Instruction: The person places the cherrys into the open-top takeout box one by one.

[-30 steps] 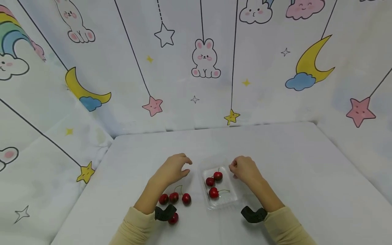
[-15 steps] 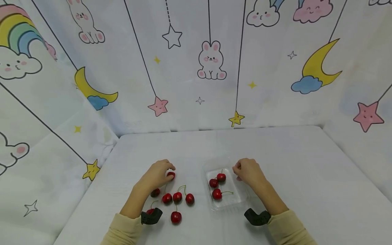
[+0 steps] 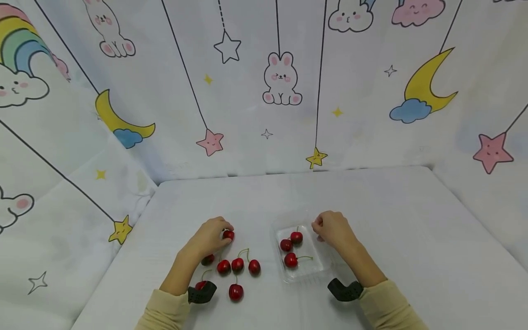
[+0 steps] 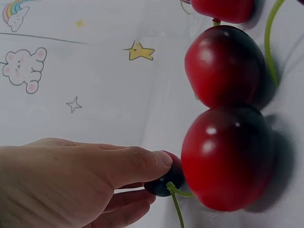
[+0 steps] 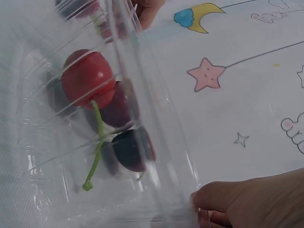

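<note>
My left hand (image 3: 209, 236) pinches a dark red cherry (image 3: 228, 235) between thumb and fingers, at the far side of the loose cherries. In the left wrist view the thumb lies over this cherry (image 4: 167, 176), and its green stem hangs free. My right hand (image 3: 335, 230) grips the far right rim of a clear plastic box (image 3: 307, 275); in the right wrist view the thumb is at the rim and the other fingers are partly hidden. Three cherries lie in the box, one of them (image 3: 290, 260) with its stem pointing right.
Several loose cherries with stems, such as one near the front (image 3: 236, 292), lie on the white table (image 3: 371, 197) left of the box. One (image 3: 200, 285) is partly covered by the left wrist's black band (image 3: 202, 292). A patterned cloth (image 3: 247, 91) hangs behind.
My left hand has moved from beside the box leftward to a loose cherry, and its fingers have closed on it. The right hand keeps its place at the box rim.
</note>
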### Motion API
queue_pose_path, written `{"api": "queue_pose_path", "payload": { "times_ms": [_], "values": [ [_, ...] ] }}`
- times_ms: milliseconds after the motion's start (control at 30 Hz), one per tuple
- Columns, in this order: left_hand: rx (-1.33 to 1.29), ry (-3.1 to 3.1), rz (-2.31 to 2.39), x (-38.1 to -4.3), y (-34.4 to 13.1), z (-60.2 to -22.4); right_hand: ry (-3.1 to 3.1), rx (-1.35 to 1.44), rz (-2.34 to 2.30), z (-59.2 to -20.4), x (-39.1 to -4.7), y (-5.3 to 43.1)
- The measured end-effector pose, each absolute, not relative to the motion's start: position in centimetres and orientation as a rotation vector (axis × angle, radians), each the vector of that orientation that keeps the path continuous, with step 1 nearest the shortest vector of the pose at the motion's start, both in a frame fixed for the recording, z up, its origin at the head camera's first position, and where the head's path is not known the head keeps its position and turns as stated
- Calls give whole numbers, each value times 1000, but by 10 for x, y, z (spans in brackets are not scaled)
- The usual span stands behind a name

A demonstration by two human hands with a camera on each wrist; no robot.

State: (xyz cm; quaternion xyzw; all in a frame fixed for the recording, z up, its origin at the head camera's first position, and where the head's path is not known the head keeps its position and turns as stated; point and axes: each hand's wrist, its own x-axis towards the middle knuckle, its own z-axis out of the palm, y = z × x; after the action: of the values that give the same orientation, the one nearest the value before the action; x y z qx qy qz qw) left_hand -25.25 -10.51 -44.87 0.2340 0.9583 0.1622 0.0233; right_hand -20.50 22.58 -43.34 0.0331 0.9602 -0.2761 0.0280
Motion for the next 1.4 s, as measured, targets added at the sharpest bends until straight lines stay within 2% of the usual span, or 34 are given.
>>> {"api": "queue_pose_path", "payload": {
  "times_ms": [767,1400],
  "values": [
    [710,2982,515,-252,-104,-451,2936,153,-814,-430,-207,225],
    [788,2974,539,-249,-86,-429,2920,166,-819,-430,-207,225]
  ]
}}
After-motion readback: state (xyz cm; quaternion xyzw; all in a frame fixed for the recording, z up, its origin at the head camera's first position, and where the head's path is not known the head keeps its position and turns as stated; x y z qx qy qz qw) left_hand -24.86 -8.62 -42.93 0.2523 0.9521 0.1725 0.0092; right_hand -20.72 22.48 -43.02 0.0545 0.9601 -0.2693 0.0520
